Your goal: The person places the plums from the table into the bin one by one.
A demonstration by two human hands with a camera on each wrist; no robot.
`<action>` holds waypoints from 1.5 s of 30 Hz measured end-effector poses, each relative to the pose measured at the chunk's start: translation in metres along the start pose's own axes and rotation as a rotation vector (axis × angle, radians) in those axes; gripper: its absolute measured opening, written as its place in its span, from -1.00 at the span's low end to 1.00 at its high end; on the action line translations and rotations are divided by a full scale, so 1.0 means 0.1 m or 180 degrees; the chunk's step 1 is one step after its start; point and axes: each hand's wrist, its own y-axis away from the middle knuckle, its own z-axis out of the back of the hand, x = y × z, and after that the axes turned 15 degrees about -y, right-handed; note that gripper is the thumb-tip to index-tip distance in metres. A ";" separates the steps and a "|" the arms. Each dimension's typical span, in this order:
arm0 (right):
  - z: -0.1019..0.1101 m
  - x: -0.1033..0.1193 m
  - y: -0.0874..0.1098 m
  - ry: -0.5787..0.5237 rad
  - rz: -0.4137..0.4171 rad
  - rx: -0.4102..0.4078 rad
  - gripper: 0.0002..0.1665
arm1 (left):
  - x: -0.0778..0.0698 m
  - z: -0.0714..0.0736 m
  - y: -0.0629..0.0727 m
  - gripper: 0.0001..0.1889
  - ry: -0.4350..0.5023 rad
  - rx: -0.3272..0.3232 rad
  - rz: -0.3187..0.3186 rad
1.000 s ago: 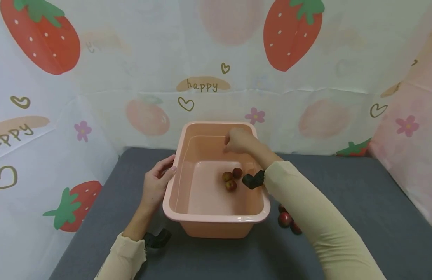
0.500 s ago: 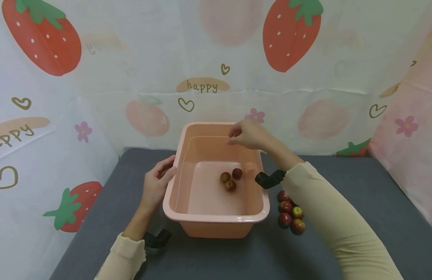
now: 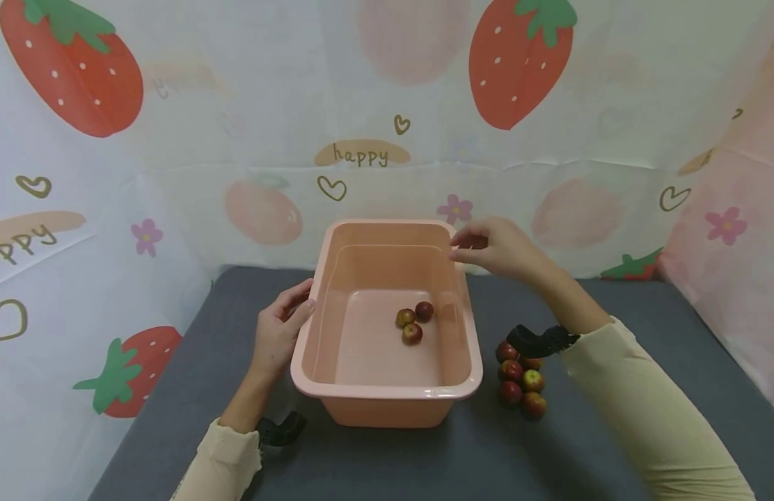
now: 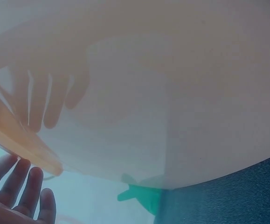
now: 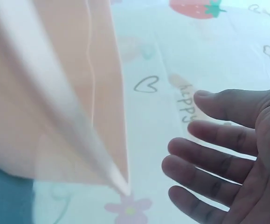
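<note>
A pink plastic basin (image 3: 387, 392) stands on the dark table, with three small reddish-green fruits (image 3: 412, 333) on its floor toward the right. My left hand (image 3: 279, 327) rests at the basin's left rim, thumb at the edge. In the left wrist view its fingers (image 4: 31, 186) are spread and nearly straight, their tips right at the rim. Over the far right corner of the basin is my right hand (image 3: 496, 247), holding nothing. The right wrist view shows its fingers (image 5: 209, 154) loosely extended and apart from the basin wall (image 5: 109, 93).
Several more small fruits (image 3: 511, 370) lie grouped on the table just right of the basin, partly under the right wrist's black camera mount (image 3: 540, 341). A strawberry-print cloth (image 3: 518, 160) forms the backdrop behind and beside the grey table (image 3: 612, 348).
My right hand has moved rightward from inside the basin to its far right corner, the fingers straightening out. More of the fruit group on the table shows. The left hand and basin stay put.
</note>
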 end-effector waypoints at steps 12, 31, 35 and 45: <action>0.04 -0.29 0.42 -0.0213 0.0388 -0.0286 -0.75 | 0.03 0.01 -0.01 -0.56 0.0067 0.0049 0.0009; 0.07 -0.88 0.93 -0.0356 -0.0223 -0.0373 -0.65 | 0.04 0.00 -0.01 -0.56 0.0114 -0.0010 -0.0045; 0.03 -1.07 1.02 -0.0337 -0.0498 -0.0328 -0.59 | 0.04 0.00 -0.01 -0.56 0.0123 0.0016 -0.0034; -0.06 -1.42 1.13 -0.0254 -0.0676 -0.0229 -0.59 | 0.04 0.00 -0.01 -0.56 0.0123 -0.0001 -0.0041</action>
